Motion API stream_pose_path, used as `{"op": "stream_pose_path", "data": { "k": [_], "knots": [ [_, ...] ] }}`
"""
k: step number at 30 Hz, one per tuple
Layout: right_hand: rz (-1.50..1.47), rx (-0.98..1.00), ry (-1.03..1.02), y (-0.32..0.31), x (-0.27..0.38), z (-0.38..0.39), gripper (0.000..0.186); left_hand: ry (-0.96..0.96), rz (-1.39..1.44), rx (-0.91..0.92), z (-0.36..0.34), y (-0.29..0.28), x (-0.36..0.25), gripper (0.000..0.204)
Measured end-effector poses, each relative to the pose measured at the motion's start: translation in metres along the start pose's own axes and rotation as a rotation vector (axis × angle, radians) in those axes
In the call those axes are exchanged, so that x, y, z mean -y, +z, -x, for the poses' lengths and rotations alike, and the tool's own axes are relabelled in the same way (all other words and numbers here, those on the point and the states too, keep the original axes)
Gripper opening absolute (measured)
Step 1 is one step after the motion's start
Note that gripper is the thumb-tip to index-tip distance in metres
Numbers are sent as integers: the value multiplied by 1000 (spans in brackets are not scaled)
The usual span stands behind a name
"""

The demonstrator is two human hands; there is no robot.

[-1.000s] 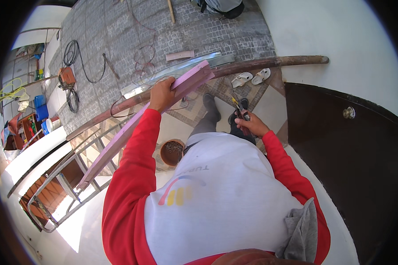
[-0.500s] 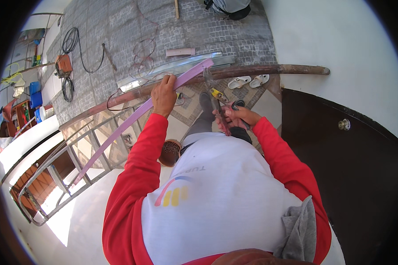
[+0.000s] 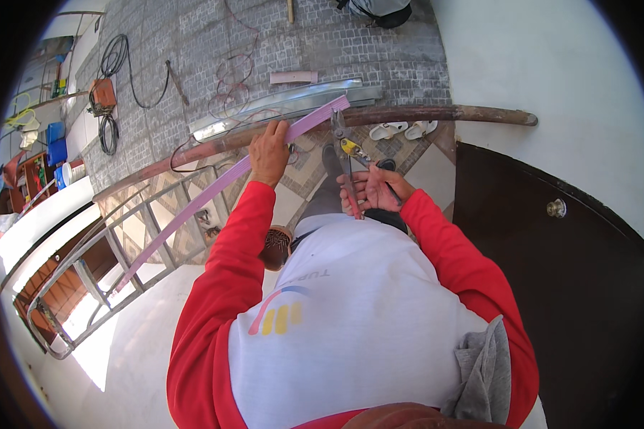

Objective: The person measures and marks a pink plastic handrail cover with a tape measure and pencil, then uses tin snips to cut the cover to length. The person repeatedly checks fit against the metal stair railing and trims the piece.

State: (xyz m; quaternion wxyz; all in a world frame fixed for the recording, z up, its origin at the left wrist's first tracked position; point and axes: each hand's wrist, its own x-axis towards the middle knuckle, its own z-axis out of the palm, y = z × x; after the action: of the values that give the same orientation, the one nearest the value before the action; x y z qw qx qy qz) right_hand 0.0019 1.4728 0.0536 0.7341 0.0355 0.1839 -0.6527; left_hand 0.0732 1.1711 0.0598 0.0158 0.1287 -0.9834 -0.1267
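Note:
My left hand [image 3: 268, 155] is closed around a long pink strip [image 3: 200, 200], gripping it near its upper end. The strip slants down to the lower left, passing over a metal ladder. In my right hand [image 3: 374, 188] is a pair of snips with a red handle [image 3: 353, 200], held in front of my waist. Their metal jaws [image 3: 338, 125] point up, close to the strip's upper end; whether they touch it I cannot tell. A yellow tool part [image 3: 351, 148] shows beside the snips; whether it belongs to them is unclear.
A brown pole [image 3: 472, 113] lies across the floor ahead, with metal channels [image 3: 293, 107] and white sandals [image 3: 388, 131] beside it. The ladder [image 3: 150, 229] is at left. A pot of screws [image 3: 276, 247] stands by my leg. Cables [image 3: 114, 57] lie farther off; a dark door [image 3: 544, 286] is right.
The snips have swung slightly left and upright, their jaws nearer the strip's end. The fingers of my right hand have loosened a little. My left hand keeps its hold on the strip.

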Motion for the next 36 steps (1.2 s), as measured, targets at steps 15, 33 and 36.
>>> {"op": "stream_pose_path", "data": {
  "k": [15,33,36],
  "knots": [
    [-44,-142,8,-25,-20,-6,72,5,4,-22,7,22,2,27],
    [969,-599,-87,-11,1,11,35,-62,91,101,-9,24,19,28],
    [927,-605,-80,-18,-9,16,34,-71,150,160,-18,27,34,30]
  ]
}}
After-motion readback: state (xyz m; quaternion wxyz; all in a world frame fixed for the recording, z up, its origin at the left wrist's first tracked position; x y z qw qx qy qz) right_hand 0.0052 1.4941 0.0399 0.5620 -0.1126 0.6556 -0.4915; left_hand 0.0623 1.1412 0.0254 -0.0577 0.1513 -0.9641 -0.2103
